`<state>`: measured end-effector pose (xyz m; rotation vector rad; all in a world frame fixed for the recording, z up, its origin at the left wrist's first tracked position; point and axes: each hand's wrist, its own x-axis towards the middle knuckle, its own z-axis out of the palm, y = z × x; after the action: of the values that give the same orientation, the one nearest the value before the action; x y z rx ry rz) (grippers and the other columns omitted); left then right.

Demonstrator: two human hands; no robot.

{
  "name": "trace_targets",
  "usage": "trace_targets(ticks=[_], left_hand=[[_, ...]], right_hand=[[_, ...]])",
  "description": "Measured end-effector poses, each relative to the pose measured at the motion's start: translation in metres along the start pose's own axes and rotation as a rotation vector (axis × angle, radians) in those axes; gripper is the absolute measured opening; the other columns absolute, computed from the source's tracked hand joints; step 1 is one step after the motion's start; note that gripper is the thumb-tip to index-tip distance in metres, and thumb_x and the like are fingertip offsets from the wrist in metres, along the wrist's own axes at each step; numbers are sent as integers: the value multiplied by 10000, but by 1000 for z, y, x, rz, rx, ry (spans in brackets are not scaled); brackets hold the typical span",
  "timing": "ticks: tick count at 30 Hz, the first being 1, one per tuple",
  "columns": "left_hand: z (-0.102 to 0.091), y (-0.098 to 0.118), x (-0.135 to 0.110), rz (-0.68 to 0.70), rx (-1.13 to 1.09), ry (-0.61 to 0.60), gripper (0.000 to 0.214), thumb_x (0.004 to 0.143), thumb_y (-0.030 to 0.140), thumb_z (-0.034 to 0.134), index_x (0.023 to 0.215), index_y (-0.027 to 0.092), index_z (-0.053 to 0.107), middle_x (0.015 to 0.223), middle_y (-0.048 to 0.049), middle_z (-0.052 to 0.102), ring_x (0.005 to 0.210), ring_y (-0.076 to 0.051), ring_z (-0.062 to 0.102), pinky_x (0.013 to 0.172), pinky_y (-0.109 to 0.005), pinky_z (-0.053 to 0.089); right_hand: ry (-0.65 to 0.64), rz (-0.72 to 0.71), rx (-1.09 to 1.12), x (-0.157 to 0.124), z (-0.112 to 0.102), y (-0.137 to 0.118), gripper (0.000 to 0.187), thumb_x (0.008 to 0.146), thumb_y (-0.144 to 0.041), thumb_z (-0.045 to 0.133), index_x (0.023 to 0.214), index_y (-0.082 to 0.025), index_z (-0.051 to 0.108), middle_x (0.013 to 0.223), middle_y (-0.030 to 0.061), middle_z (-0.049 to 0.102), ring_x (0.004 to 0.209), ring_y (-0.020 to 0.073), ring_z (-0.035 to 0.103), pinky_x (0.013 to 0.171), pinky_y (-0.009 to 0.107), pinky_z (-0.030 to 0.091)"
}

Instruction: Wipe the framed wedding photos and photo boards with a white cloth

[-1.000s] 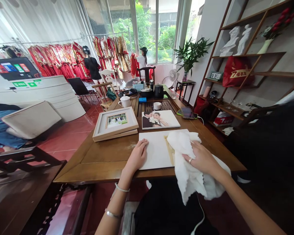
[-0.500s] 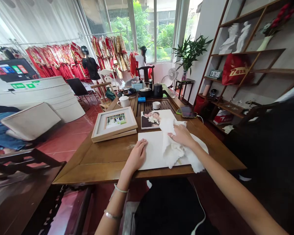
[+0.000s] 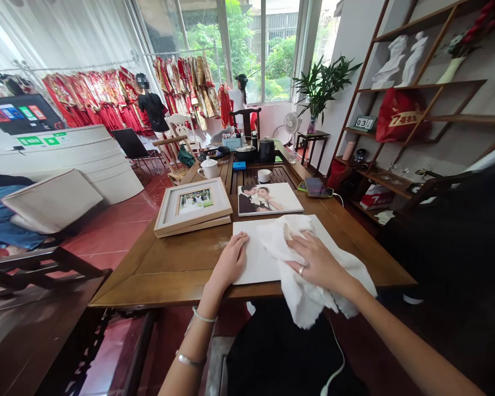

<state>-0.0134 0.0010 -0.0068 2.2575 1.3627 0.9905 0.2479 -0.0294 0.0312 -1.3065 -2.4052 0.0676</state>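
A white rectangular panel [image 3: 256, 253] lies flat near the front edge of the wooden table. My left hand [image 3: 232, 257] holds the panel at its left edge, fingers together and bent onto its face. Under my right hand [image 3: 317, 258] is a crumpled white cloth [image 3: 307, 300], gripped and pressed on the panel's right part. The cloth covers that side and hangs over the table's front edge. Just behind the panel lies a couple's photo print [image 3: 284, 201]. Left of it are stacked light-wood picture frames [image 3: 165, 220], the top one with a photo inside.
On the table [image 3: 148, 280] stand a lidded white mug [image 3: 209, 168], a small white cup [image 3: 264, 176] and a phone [image 3: 315, 187] on a cable. Farther back are a dark pot [image 3: 267, 149], a fan and people near red garments. A shelf unit [image 3: 416, 85] stands right.
My right hand has drawn the cloth toward me and rightward, off the photo print, which now shows fully. More cloth hangs over the front edge. My left hand stays put.
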Motion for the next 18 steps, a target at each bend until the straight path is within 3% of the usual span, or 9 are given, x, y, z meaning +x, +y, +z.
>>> trace_targets(ticks=[3, 6, 9, 18], left_hand=[[1, 0, 0, -21, -6, 0, 355, 918, 135, 354, 1184, 156, 588, 1339, -136, 562, 1338, -235, 464, 1150, -462, 354], [0, 0, 0, -20, -6, -2, 359, 919, 131, 347, 1184, 154, 589, 1338, -137, 564, 1341, -236, 461, 1152, -463, 351], [-1, 0, 0, 2, -2, 1, 351, 918, 131, 360, 1180, 161, 592, 1332, -131, 571, 1336, -238, 467, 1149, -466, 355], [-2, 0, 1, 18, 4, 0, 352, 920, 132, 365, 1188, 160, 590, 1322, -136, 576, 1326, -236, 479, 1139, -461, 370]], right_hand=[[-22, -47, 21, -12, -4, -1, 372, 883, -331, 557, 1227, -190, 584, 1219, 110, 618, 1167, 314, 463, 993, 463, 381], [-27, 32, 26, -5, -5, 4, 293, 901, -303, 511, 1150, -175, 600, 1180, 118, 630, 1162, 306, 468, 969, 444, 395], [-42, 117, 9, 18, -1, 11, 239, 911, -303, 484, 1055, -163, 613, 1106, 122, 645, 1104, 299, 487, 923, 416, 405], [-155, 186, -161, 94, 14, 9, 309, 915, -275, 462, 1165, -127, 567, 1207, 141, 619, 1130, 309, 465, 929, 407, 341]])
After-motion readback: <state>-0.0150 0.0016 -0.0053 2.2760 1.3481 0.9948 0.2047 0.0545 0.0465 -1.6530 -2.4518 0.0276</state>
